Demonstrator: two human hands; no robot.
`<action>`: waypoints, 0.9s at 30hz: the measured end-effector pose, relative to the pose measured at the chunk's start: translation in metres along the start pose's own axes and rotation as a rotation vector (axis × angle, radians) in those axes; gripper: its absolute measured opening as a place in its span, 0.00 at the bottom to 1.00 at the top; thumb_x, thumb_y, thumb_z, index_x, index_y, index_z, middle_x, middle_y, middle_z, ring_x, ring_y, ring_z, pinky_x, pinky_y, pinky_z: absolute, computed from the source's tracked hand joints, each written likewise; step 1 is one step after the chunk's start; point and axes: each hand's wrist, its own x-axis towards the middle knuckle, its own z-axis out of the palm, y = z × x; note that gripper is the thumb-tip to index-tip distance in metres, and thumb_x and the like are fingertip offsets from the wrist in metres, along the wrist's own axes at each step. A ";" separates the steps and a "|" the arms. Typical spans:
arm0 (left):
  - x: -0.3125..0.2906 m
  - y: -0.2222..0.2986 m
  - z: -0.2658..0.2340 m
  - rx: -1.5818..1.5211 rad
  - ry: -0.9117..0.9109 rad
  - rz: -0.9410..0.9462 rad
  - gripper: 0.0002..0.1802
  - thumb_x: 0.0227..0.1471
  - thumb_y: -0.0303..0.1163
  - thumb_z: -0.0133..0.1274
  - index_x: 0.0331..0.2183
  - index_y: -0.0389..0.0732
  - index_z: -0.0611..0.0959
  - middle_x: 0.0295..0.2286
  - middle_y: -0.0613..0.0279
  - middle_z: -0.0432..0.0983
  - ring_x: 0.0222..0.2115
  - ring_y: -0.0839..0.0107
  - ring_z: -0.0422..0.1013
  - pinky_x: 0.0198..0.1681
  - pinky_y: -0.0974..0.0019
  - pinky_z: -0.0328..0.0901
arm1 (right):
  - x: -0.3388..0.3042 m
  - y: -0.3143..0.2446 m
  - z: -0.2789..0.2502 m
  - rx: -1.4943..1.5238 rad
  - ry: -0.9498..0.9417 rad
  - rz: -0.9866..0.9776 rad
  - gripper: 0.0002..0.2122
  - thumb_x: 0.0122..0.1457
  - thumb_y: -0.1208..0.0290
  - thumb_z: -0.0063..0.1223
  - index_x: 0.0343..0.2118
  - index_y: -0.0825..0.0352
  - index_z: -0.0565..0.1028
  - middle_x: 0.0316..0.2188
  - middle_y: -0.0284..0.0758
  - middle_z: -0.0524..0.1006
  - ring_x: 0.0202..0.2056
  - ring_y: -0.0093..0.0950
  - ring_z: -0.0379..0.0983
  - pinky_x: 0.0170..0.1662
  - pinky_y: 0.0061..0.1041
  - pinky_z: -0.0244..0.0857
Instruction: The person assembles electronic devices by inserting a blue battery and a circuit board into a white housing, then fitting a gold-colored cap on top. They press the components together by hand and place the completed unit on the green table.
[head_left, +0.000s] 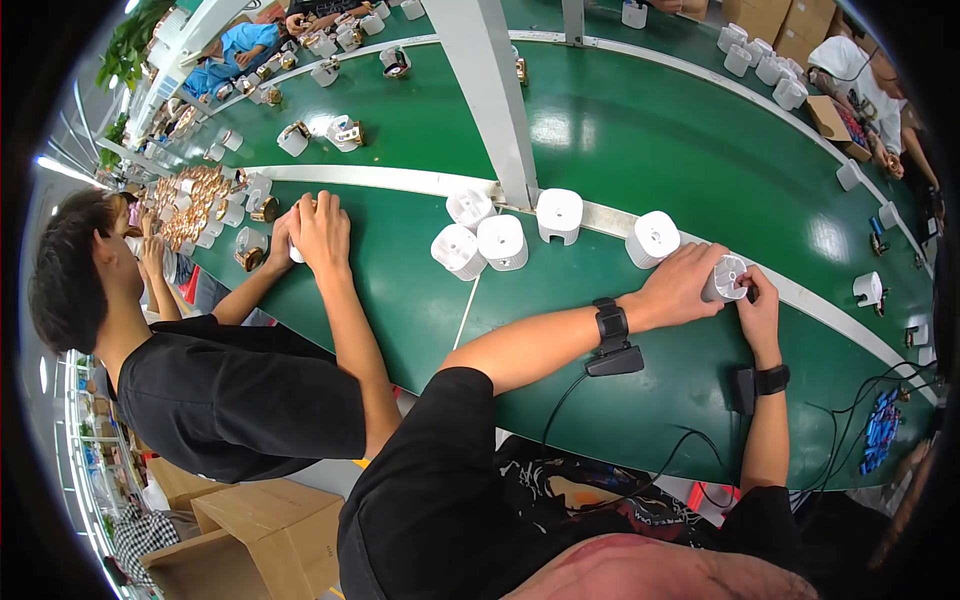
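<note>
Left grip [683,284]: clasping white housing [717,284]
Right grip [761,303]: at rim [737,265] — can't tell hold
Rim work: seemingly underway — next wants steadiness

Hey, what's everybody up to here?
A person's left hand holds a white cup on its side, while the right hand has its fingers at the rim. Five more cups stand nearby on the green table. To the left, a co-worker handles a white piece, mostly hidden.

White hollow housing [724,280], open end showing, ribbed inside, hand-held
</note>
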 end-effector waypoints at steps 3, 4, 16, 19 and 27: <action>0.000 0.000 0.000 0.007 -0.002 -0.002 0.38 0.38 0.32 0.66 0.51 0.38 0.68 0.41 0.47 0.72 0.43 0.48 0.69 0.48 0.52 0.63 | 0.001 0.001 0.001 -0.005 -0.001 -0.005 0.04 0.50 0.82 0.52 0.30 0.70 0.71 0.19 0.28 0.63 0.24 0.17 0.57 0.28 0.19 0.52; 0.000 -0.001 0.000 0.007 0.004 0.005 0.38 0.38 0.32 0.66 0.51 0.38 0.68 0.41 0.47 0.72 0.43 0.48 0.69 0.48 0.52 0.63 | 0.001 0.002 0.001 -0.015 -0.004 -0.008 0.04 0.50 0.82 0.52 0.30 0.70 0.71 0.19 0.28 0.63 0.24 0.17 0.57 0.28 0.19 0.52; 0.001 -0.001 0.000 0.013 0.009 0.023 0.38 0.39 0.33 0.66 0.51 0.38 0.67 0.41 0.46 0.72 0.42 0.49 0.69 0.48 0.52 0.63 | 0.001 0.002 -0.001 -0.018 -0.007 -0.003 0.04 0.50 0.83 0.51 0.30 0.70 0.71 0.20 0.28 0.64 0.25 0.17 0.57 0.28 0.19 0.52; -0.001 0.000 -0.001 0.014 0.002 0.011 0.38 0.39 0.33 0.66 0.51 0.38 0.67 0.41 0.46 0.72 0.42 0.49 0.69 0.47 0.52 0.63 | 0.002 0.001 0.000 -0.013 -0.010 -0.001 0.04 0.50 0.83 0.51 0.30 0.70 0.71 0.20 0.28 0.64 0.25 0.17 0.58 0.28 0.19 0.52; 0.001 0.000 0.001 0.002 -0.015 0.014 0.37 0.38 0.32 0.67 0.50 0.37 0.68 0.39 0.46 0.72 0.41 0.48 0.69 0.46 0.51 0.63 | 0.001 0.004 -0.001 -0.006 0.000 0.006 0.04 0.50 0.82 0.51 0.30 0.70 0.71 0.20 0.28 0.64 0.25 0.18 0.58 0.28 0.20 0.54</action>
